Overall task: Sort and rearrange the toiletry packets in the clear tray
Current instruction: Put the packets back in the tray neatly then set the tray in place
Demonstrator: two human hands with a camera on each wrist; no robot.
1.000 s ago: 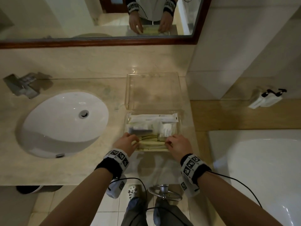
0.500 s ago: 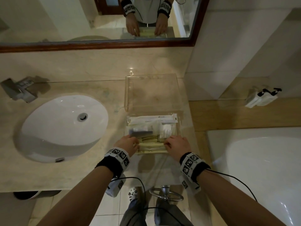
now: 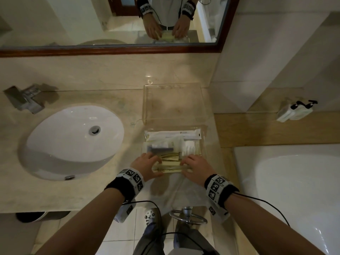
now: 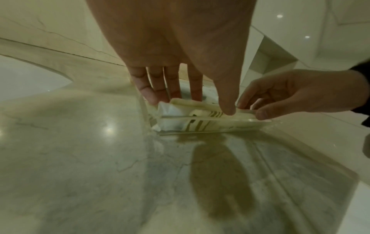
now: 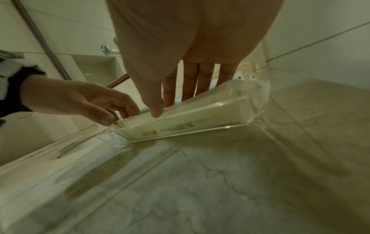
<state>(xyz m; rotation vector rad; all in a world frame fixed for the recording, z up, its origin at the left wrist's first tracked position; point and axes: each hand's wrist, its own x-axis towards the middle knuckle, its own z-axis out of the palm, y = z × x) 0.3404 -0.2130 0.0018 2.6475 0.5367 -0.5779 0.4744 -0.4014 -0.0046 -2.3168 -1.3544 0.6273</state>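
A clear tray [image 3: 203,144] sits on the marble counter to the right of the sink. A stack of cream packets [image 3: 171,165] with dark stripes stands on edge against the tray's near wall. My left hand [image 3: 156,165] pinches the stack's left end, fingers behind it and thumb in front [image 4: 228,110]. My right hand [image 3: 185,167] pinches the right end of the cream packets [image 5: 190,120] the same way. Farther back in the tray lie a long white packet [image 3: 173,134], a packet with a dark item [image 3: 161,149] and a small white packet [image 3: 189,146].
A second clear tray or lid [image 3: 173,103] lies just behind the tray, against the wall. The white sink [image 3: 73,140] and tap [image 3: 24,98] are to the left. A bathtub [image 3: 294,190] is on the right. The counter edge runs just below my wrists.
Both hands have stayed on the cream packets at the tray's near wall, with only small finger shifts. The head view has tilted slightly.
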